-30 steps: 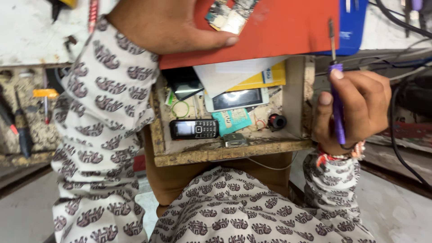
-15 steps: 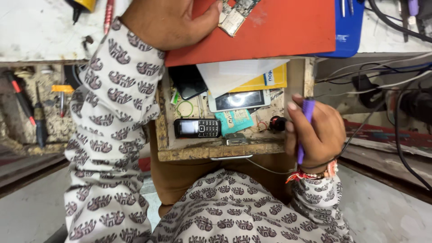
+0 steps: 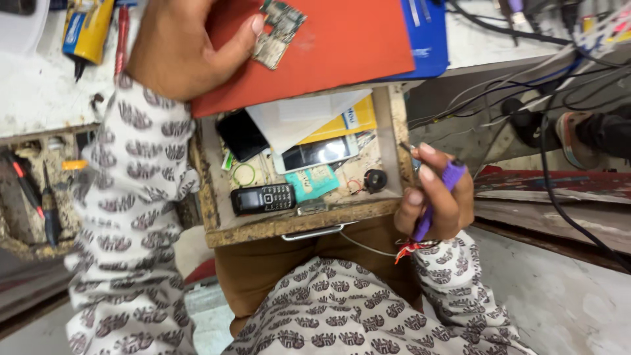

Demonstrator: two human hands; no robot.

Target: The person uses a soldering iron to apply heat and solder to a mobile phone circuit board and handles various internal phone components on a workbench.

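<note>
Right hand point(image 3: 437, 204): fingers closed around a purple-handled tool point(image 3: 442, 197), knuckles against the right wall of the open drawer point(image 3: 276, 227). Left hand point(image 3: 181, 49): fingers flat, thumb pinning a small circuit board point(image 3: 279, 33) on the red mat point(image 3: 342, 46) on the desk point(image 3: 39, 98). Advice: hold the board pinned and bring the tool over without catching the drawer wall.
</note>
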